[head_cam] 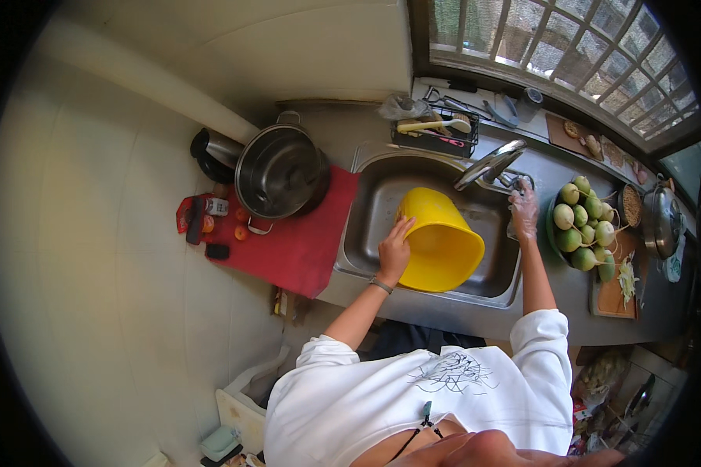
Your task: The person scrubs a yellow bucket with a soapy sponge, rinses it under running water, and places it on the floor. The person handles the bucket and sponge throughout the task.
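Note:
With my left hand (395, 248) I grip the rim of a yellow plastic bucket (438, 216), tilted on its side over the stainless steel sink (374, 198), its mouth facing me. My right hand (524, 210), in a clear plastic glove, is at the base of the chrome faucet (493, 163), by its handle; the fingertips are partly hidden, so its grip cannot be told. A bowl of green radishes (584, 225) stands right of that hand. Behind the sink, a black wire basket (472, 129) holds a brush and other utensils.
Left of the sink, a large steel pot (283, 169) stands on a red cloth (298, 251) beside an electric kettle (219, 153) and tomatoes (241, 232). At right are a cutting board (613, 300) with cut vegetable pieces and a lidded pan (663, 222). A barred window (561, 46) is behind.

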The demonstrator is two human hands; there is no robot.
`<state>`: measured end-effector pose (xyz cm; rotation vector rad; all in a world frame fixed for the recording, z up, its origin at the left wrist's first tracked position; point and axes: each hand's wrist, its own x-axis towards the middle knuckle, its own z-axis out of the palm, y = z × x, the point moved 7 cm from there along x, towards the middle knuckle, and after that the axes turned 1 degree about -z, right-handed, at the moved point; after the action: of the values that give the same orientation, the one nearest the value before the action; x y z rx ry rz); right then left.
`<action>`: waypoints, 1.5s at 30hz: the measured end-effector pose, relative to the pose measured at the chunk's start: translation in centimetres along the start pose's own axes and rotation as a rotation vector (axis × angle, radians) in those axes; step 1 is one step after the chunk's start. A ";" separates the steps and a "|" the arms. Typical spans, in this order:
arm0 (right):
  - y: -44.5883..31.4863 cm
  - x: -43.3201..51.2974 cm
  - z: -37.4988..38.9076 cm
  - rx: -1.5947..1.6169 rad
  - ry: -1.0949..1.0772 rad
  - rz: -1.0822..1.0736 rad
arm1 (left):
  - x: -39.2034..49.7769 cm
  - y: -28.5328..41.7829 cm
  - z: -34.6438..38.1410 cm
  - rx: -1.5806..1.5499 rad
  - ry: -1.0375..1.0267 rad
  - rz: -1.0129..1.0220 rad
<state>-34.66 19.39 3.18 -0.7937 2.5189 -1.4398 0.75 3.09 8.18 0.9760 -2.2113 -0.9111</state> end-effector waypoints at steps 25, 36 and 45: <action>-1.1 0.0 0.5 0.051 -0.024 -0.025 | -0.7 3.1 -1.9 0.348 0.072 0.642; -2.3 0.0 -0.1 -0.038 -0.131 -0.053 | -1.6 2.4 -2.6 0.389 0.130 0.709; -4.3 -0.8 0.2 -0.064 -0.134 -0.331 | -2.2 2.6 -1.4 0.345 0.183 0.656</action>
<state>-32.32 17.89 6.58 -1.3241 2.4268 -1.3425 1.96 5.57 10.55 0.3850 -2.3336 -0.1420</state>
